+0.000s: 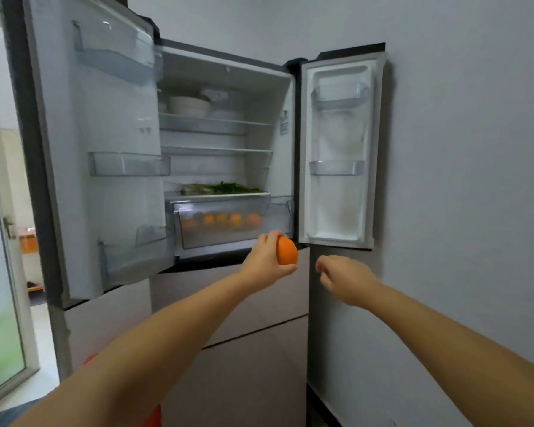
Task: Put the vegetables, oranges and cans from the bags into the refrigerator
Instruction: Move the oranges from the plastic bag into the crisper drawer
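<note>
Grey wall (460, 149); refrigerator (228, 72) doors wide open; left hand (267, 260) grasps round orange (286, 251); right hand (346, 280) loose, holding nothing.

No legible text on anything.

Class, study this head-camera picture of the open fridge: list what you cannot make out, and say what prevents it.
1. Exact count of oranges in the crisper drawer: its frosted front blurs them.
2. The kind of greens above the drawer: too small and soft.
3. What lies behind the bowls on the top shelf: hidden by them.
4. The red thing at the bottom edge: covered by the left arm.
</note>
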{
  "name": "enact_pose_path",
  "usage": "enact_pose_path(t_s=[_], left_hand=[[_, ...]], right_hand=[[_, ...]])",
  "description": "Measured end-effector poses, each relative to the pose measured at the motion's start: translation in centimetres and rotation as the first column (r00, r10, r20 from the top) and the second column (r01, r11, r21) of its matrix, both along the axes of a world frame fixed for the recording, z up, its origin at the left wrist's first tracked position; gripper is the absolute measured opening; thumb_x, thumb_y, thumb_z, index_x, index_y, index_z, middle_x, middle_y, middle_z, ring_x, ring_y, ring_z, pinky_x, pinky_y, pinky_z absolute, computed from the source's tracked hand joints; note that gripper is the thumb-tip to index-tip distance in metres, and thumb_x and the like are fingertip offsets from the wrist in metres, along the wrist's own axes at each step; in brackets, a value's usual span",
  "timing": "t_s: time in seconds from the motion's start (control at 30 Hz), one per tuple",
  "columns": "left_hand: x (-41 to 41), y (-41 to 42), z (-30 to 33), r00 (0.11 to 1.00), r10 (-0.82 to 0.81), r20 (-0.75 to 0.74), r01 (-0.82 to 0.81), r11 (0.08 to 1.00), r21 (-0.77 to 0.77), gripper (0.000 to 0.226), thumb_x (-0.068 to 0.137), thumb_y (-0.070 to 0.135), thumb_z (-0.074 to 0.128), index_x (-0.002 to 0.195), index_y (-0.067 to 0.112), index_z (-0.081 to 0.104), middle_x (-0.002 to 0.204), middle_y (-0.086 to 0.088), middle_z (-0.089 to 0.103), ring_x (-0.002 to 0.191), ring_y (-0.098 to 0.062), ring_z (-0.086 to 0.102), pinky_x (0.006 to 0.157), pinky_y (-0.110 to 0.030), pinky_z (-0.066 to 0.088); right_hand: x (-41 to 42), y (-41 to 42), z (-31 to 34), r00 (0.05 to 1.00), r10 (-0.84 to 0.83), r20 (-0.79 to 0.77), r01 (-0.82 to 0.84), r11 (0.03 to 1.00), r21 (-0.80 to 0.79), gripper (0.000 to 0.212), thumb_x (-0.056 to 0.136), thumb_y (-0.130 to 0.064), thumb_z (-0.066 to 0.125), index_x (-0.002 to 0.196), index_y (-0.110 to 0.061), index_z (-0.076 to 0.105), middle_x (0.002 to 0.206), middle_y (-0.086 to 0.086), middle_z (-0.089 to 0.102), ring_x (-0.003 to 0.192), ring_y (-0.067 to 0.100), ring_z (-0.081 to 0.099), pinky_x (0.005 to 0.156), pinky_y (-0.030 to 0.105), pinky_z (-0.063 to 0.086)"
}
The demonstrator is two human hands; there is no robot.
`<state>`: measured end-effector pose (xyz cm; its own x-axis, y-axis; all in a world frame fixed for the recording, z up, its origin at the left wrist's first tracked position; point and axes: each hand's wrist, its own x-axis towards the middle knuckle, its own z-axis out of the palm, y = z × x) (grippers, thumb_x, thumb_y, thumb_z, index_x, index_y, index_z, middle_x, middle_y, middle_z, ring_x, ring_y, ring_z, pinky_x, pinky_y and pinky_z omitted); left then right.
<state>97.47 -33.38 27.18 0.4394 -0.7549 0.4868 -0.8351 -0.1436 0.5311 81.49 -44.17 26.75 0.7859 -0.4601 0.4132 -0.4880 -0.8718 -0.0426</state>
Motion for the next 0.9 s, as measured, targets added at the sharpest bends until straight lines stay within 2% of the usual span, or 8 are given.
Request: enact_pose_path(t_s=[0.27, 0.4, 0.5, 0.6, 0.67, 0.77, 0.83, 0.9], left_hand=[[12.4, -12.0, 4.1, 0.978, 0.208, 0.002, -0.205, 0.967, -0.151, 0.07, 0.076, 0.042, 0.073, 0.133, 0.026, 0.035, 0.134, -0.006, 0.035, 0.118, -0.03, 0.047, 0.096, -0.047, 0.047], [18.3, -13.9, 5.8, 0.959, 0.282, -0.007, -0.279, 0.946, -0.163, 0.072, 0.075, 0.044, 0.074, 0.133, 0.026, 0.037, 0.133, -0.006, 0.035, 0.116, -0.028, 0.05, 0.097, -0.046, 0.047], [23.6, -14.8, 7.5, 0.948, 0.318, 0.022, -0.311, 0.939, -0.149, 0.073, 0.076, 0.041, 0.074, 0.135, 0.026, 0.034, 0.137, -0.006, 0.035, 0.117, -0.027, 0.049, 0.097, -0.045, 0.048], [29.3, -16.2, 10.2, 0.936, 0.349, 0.054, -0.337, 0.928, -0.157, 0.072, 0.077, 0.037, 0.075, 0.135, 0.021, 0.034, 0.137, -0.009, 0.038, 0.113, -0.022, 0.049, 0.093, -0.034, 0.046], [33.2, -17.6, 12.2, 0.921, 0.372, 0.119, -0.366, 0.928, -0.068, 0.069, 0.077, 0.036, 0.075, 0.133, 0.018, 0.038, 0.131, -0.009, 0.044, 0.111, -0.022, 0.051, 0.087, -0.031, 0.046], [38.9, -20.5, 14.3, 0.926, 0.338, 0.17, -0.371, 0.901, 0.225, 0.064, 0.078, 0.033, 0.075, 0.13, 0.017, 0.042, 0.123, -0.008, 0.052, 0.105, -0.024, 0.057, 0.081, -0.037, 0.055], [42.1, -22.8, 14.6, 0.924, 0.297, 0.24, -0.376, 0.818, 0.436, 0.061, 0.078, 0.031, 0.075, 0.128, 0.016, 0.043, 0.123, -0.008, 0.053, 0.096, -0.022, 0.059, 0.078, -0.039, 0.057], [44.9, -25.1, 14.1, 0.918, 0.213, 0.334, -0.382, 0.698, 0.606, 0.061, 0.079, 0.034, 0.073, 0.128, 0.016, 0.041, 0.123, -0.006, 0.052, 0.096, -0.021, 0.057, 0.085, -0.041, 0.055]], right_hand=[[14.0, -14.4, 2.5, 0.977, 0.214, 0.015, -0.212, 0.974, -0.073, 0.016, 0.095, -0.028, 0.042, 0.102, -0.022, 0.054, 0.102, 0.001, 0.061, 0.087, 0.021, 0.058, 0.071, 0.032, 0.046], [21.6, -19.8, 5.1, 0.951, 0.285, 0.124, -0.286, 0.958, -0.009, 0.022, 0.094, -0.027, 0.043, 0.107, -0.021, 0.06, 0.107, 0.003, 0.065, 0.09, 0.022, 0.06, 0.077, 0.036, 0.051], [28.0, -22.1, 7.0, 0.912, 0.353, 0.209, -0.361, 0.933, -0.002, 0.022, 0.094, -0.023, 0.044, 0.105, -0.018, 0.063, 0.104, 0.004, 0.066, 0.083, 0.019, 0.057, 0.07, 0.033, 0.048], [34.5, -23.5, 9.1, 0.848, 0.437, 0.298, -0.438, 0.896, -0.069, 0.022, 0.093, -0.019, 0.045, 0.103, -0.016, 0.064, 0.105, 0.005, 0.067, 0.091, 0.024, 0.06, 0.073, 0.034, 0.047], [38.7, -24.3, 10.3, 0.82, 0.474, 0.319, -0.465, 0.878, -0.11, 0.023, 0.093, -0.019, 0.044, 0.102, -0.016, 0.065, 0.105, 0.005, 0.067, 0.092, 0.025, 0.061, 0.074, 0.035, 0.048], [45.0, -26.2, 12.4, 0.813, 0.494, 0.308, -0.481, 0.868, -0.123, 0.023, 0.093, -0.02, 0.044, 0.099, -0.017, 0.065, 0.1, 0.005, 0.067, 0.087, 0.025, 0.06, 0.068, 0.033, 0.047], [49.2, -27.6, 13.6, 0.837, 0.503, 0.216, -0.493, 0.864, -0.102, 0.023, 0.093, -0.021, 0.044, 0.1, -0.016, 0.066, 0.1, 0.008, 0.068, 0.087, 0.028, 0.059, 0.068, 0.034, 0.047], [53.4, -28.8, 14.5, 0.864, 0.502, 0.031, -0.499, 0.864, -0.073, 0.026, 0.094, -0.02, 0.044, 0.107, -0.015, 0.065, 0.108, 0.01, 0.067, 0.095, 0.03, 0.059, 0.075, 0.033, 0.047]])
